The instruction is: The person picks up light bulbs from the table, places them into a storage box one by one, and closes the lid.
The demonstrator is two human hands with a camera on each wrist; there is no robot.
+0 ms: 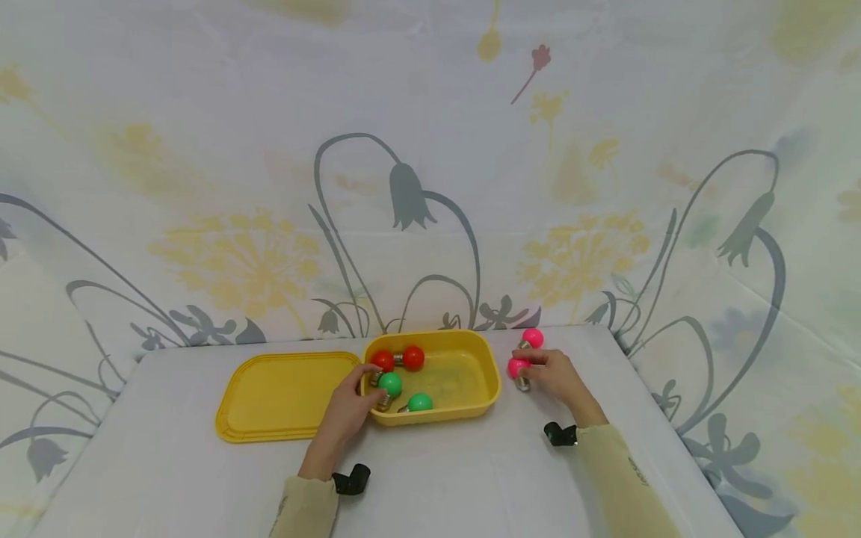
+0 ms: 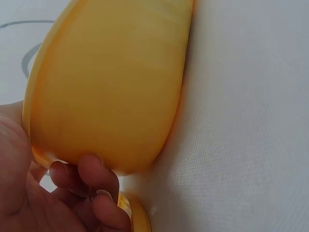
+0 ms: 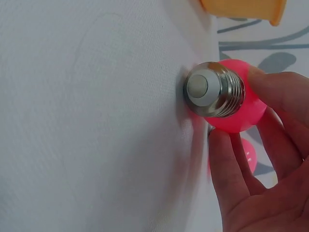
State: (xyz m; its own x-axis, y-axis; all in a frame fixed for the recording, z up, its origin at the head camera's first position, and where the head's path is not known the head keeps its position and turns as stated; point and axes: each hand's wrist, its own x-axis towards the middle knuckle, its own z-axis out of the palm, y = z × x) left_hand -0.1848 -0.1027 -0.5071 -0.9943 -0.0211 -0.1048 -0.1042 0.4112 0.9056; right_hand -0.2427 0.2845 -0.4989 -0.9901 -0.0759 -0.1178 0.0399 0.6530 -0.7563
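Note:
My left hand grips the left end of a yellow plastic container, its thumb over the rim. In the left wrist view, curled fingers press against the container's outer wall. Inside that container lie two red light bulbs and two green light bulbs, mostly toward the left. To the right of it, my right hand pinches a pink light bulb between thumb and fingers, with the metal screw base pointing toward me. Just behind it lies a second pink light bulb, partly hidden by the hand in the right wrist view.
A flat yellow lid lies on the white table, at the container's left side. Behind the table rises a flower-printed cloth.

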